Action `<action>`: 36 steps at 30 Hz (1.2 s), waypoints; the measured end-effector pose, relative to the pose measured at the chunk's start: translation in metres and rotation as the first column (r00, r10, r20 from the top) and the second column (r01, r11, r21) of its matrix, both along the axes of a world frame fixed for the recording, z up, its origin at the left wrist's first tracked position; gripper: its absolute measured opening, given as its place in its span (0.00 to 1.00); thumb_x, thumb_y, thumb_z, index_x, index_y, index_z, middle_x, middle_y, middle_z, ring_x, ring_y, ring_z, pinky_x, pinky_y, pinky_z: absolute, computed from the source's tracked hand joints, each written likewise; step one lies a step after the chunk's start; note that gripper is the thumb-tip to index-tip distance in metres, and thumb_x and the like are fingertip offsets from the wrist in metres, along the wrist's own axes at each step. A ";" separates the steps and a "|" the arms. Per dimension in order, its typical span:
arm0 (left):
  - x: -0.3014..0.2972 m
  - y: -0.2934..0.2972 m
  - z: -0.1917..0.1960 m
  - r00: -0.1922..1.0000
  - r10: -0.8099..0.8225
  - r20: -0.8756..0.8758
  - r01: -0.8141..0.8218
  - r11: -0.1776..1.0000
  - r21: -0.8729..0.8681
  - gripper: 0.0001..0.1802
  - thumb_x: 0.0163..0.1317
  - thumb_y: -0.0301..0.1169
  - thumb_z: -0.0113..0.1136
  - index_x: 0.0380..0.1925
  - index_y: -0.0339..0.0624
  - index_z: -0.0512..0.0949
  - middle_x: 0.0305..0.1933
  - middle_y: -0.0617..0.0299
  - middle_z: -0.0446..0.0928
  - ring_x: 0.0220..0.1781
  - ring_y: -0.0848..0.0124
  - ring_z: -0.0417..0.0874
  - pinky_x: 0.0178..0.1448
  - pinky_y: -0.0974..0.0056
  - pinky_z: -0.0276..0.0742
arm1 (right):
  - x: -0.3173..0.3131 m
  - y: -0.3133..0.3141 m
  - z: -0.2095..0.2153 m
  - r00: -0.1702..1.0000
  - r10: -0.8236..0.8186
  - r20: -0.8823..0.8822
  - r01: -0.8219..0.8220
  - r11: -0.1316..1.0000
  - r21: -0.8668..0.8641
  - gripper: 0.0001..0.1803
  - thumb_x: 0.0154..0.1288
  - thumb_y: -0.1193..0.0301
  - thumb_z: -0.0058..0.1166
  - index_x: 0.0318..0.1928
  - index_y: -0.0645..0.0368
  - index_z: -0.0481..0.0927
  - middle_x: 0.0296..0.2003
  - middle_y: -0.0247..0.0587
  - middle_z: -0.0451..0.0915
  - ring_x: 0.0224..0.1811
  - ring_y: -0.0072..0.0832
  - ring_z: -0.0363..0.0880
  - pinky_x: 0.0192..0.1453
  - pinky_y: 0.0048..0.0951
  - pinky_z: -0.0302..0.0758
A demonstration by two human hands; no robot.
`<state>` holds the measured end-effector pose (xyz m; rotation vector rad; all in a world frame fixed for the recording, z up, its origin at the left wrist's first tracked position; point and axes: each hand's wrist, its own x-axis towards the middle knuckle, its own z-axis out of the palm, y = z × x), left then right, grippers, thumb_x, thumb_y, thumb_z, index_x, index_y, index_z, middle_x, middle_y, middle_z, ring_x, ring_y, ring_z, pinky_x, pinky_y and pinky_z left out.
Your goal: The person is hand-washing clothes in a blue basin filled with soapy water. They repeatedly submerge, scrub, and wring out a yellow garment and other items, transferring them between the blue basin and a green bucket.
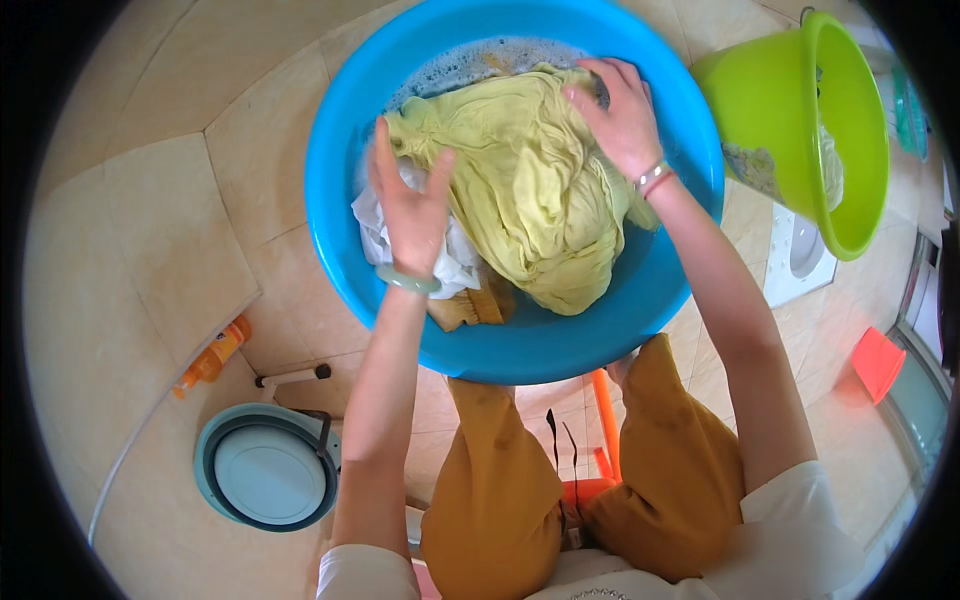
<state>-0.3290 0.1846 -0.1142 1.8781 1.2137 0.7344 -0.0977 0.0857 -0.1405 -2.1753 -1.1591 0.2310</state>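
Yellow-green wet cloth lies heaped in the middle of a round blue basin, with soapy foam showing on the water along the basin's far rim. The left hand rests palm-down on the near left part of the heap, fingers spread and released, pressing flat rather than grasping; it lies partly on the yellow-green cloth and partly on a white garment bunched just beside it. A pale green bangle sits on that wrist. The right hand rests on the far right part of the yellow-green cloth, fingers curved over the fabric; whether they pinch a fold cannot be told. Thin bracelets circle that wrist. A piece of mustard-brown fabric shows at the basin's near edge, under the other cloths.

The basin stands on a tiled floor in front of the person's knees, which are clad in mustard trousers. A lime-green bucket stands tilted to the right, close beside the basin. On the floor to the left are an orange bottle lying on its side and a grey-blue collapsible tub, well apart from the basin. A red-orange object lies on the floor at far right.
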 end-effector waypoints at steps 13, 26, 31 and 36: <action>-0.027 -0.058 0.037 0.968 -0.245 0.059 0.248 0.968 -0.050 0.04 0.59 0.23 0.64 0.34 0.44 0.82 0.43 0.63 0.82 0.49 0.75 0.80 0.59 0.59 0.71 | -0.049 -0.063 0.036 0.881 0.412 -0.235 -0.464 0.848 -0.255 0.57 0.44 0.52 0.71 0.72 0.53 0.53 0.74 0.43 0.47 0.77 0.41 0.43 0.76 0.50 0.46; -0.013 0.009 0.067 0.915 -0.086 0.393 0.293 0.812 -0.505 0.22 0.61 0.31 0.63 0.54 0.38 0.71 0.47 0.60 0.77 0.48 0.70 0.75 0.52 0.64 0.73 | -0.024 -0.036 0.058 0.544 0.213 -0.812 0.156 0.925 0.347 0.27 0.49 0.83 0.53 0.54 0.63 0.74 0.42 0.36 0.78 0.44 0.20 0.75 0.50 0.23 0.73; 0.025 0.012 0.059 0.517 0.510 0.688 0.623 0.326 -0.711 0.19 0.65 0.38 0.55 0.52 0.38 0.75 0.56 0.55 0.76 0.61 0.62 0.74 0.64 0.55 0.70 | -0.055 -0.012 0.084 0.636 0.305 -0.709 -0.087 0.941 0.327 0.33 0.53 0.78 0.59 0.63 0.55 0.69 0.46 0.39 0.77 0.45 0.29 0.79 0.50 0.29 0.77; 0.053 -0.021 0.045 0.748 0.542 0.382 0.273 0.274 -0.922 0.31 0.65 0.62 0.47 0.49 0.47 0.76 0.36 0.64 0.75 0.44 0.70 0.76 0.53 0.65 0.75 | -0.122 -0.018 0.102 0.819 0.563 -0.110 -0.541 0.822 0.180 0.16 0.57 0.70 0.62 0.47 0.51 0.77 0.40 0.37 0.74 0.30 0.30 0.80 0.33 0.29 0.79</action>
